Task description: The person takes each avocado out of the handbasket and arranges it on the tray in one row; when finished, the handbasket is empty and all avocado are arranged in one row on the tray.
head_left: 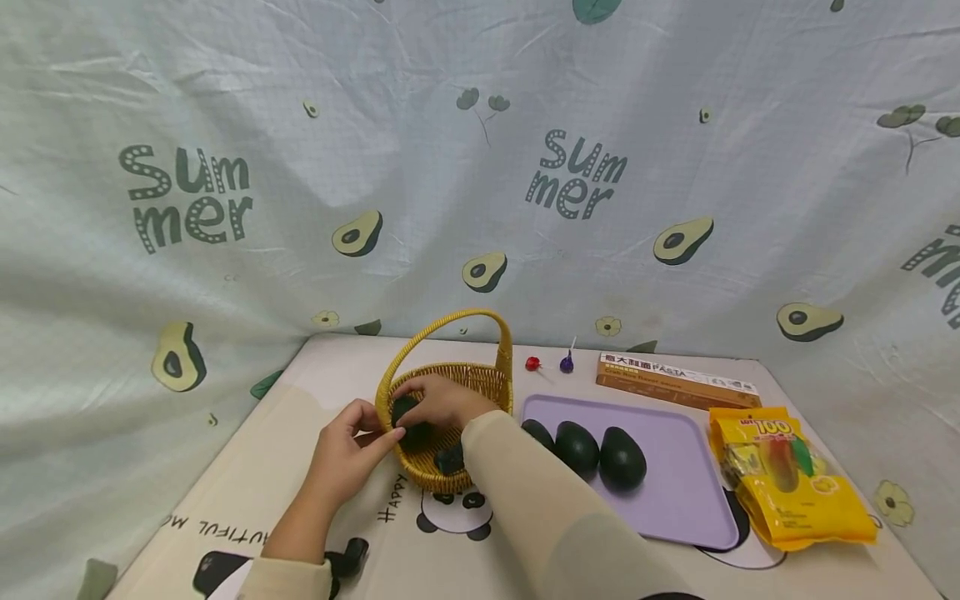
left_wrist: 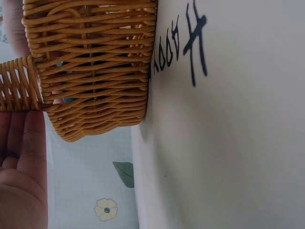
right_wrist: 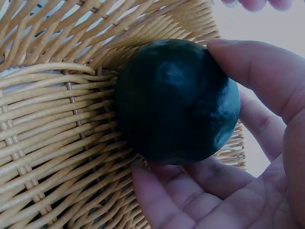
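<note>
lying avocado (right_wrist: 176, 100), long axis unclear

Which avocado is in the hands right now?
The avocado inside the wicker basket, gripped by the right hand. Another lies loose in the basket; three sit on the purple tray.
</note>
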`<move>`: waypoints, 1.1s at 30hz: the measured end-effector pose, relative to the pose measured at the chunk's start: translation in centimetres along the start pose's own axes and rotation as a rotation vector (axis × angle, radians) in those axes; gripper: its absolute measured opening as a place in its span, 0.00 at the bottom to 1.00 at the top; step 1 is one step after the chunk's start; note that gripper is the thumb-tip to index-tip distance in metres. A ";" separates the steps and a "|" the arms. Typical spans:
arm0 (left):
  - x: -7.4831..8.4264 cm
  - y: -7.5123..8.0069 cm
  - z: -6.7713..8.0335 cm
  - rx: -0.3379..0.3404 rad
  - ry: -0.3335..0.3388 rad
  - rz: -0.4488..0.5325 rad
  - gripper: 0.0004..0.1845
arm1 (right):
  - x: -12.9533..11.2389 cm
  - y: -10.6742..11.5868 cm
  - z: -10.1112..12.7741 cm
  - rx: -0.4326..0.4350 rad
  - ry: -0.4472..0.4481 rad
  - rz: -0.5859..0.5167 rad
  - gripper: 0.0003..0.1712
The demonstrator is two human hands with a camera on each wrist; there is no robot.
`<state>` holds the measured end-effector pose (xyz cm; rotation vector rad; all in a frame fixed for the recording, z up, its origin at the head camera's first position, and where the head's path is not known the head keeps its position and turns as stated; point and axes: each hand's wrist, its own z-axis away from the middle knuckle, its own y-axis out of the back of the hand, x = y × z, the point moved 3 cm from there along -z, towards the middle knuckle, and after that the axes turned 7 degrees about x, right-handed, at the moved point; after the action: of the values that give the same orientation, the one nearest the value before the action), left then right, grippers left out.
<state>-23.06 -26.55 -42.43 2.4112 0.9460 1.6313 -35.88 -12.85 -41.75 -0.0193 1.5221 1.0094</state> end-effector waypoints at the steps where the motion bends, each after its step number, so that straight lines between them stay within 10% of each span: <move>1: 0.0 0.0 0.0 0.000 0.000 0.001 0.13 | 0.0 0.0 0.0 0.006 0.001 0.005 0.24; 12: 0.0 -0.1 0.0 -0.007 0.000 -0.012 0.14 | 0.6 1.0 0.3 0.056 -0.025 -0.104 0.27; 33: 0.2 0.0 -0.1 -0.005 0.028 -0.028 0.15 | 0.7 4.4 2.6 -0.103 0.005 -0.419 0.30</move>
<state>-23.09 -26.52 -42.19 2.3667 0.9740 1.6595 -36.40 -8.26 -39.52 -0.3974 1.3928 0.7478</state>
